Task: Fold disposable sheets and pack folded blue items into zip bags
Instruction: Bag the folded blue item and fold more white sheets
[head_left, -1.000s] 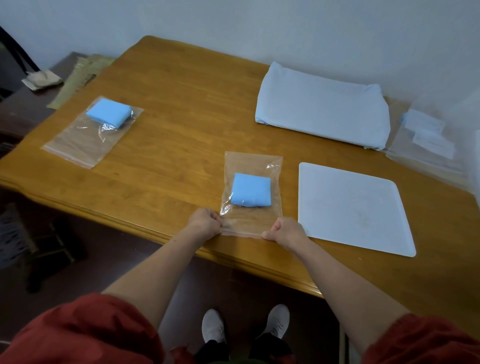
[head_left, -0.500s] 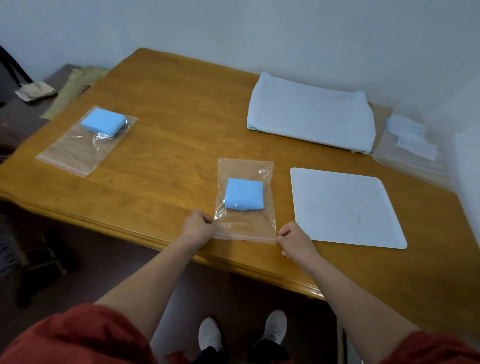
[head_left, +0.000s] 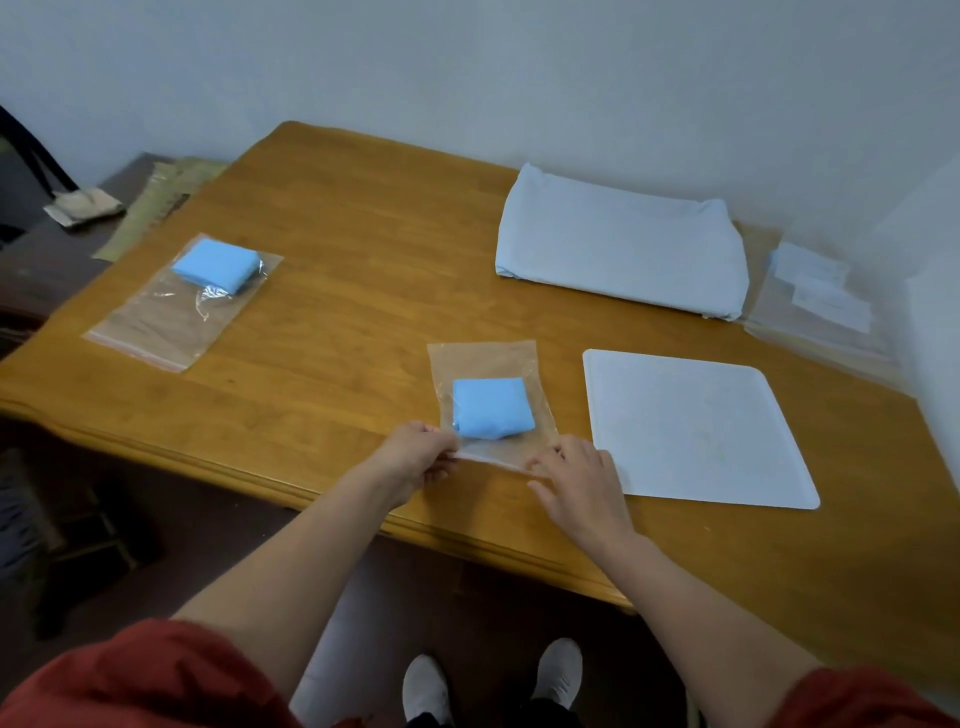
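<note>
The right hand has uncurled, flat on the clear plastic zip bag. The left hand pinches its corner, the soft folded blue square just beyond the 2 hands.

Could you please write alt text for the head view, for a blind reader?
The left hand pinches the near edge of a zip bag holding a folded blue item; the right hand touches that edge. A second packed bag lies farther left on the table.

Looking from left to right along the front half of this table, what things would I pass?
left zip bag, a folded blue item inside → middle zip bag, also packed → white board
</note>
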